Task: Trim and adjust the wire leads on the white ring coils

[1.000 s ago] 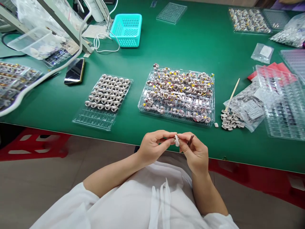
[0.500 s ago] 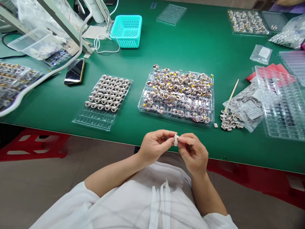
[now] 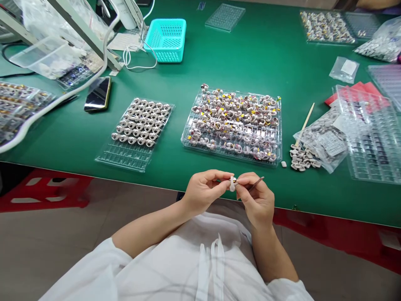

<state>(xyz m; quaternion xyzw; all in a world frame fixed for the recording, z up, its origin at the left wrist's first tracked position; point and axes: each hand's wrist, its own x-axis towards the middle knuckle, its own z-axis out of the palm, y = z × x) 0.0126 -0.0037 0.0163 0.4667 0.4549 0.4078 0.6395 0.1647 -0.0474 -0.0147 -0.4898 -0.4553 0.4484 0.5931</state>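
A small pale ring-shaped piece (image 3: 232,184) is pinched between the thumb and index finger of my left hand (image 3: 205,188), just past the table's front edge. My right hand (image 3: 256,198) is closed on a thin brown tool (image 3: 256,184), whose near end meets the piece. Beyond my hands lies a clear tray (image 3: 184,141) filled with many similar pieces bearing yellow and red bits. To the left, another clear tray (image 3: 122,158) carries neat rows of grey-beige pieces, its front rows bare.
A pile of beige parts (image 3: 302,159), a wooden stick (image 3: 305,121) and plastic bags (image 3: 328,142) lie at right, beside clear trays (image 3: 372,138). A phone (image 3: 97,94), a turquoise basket (image 3: 167,52) and a lamp arm (image 3: 84,31) are at left.
The brown tool now shows, sticking out to the right from my right hand's fingers. My right fingers have shifted slightly; my left hand keeps its pinch on the piece.
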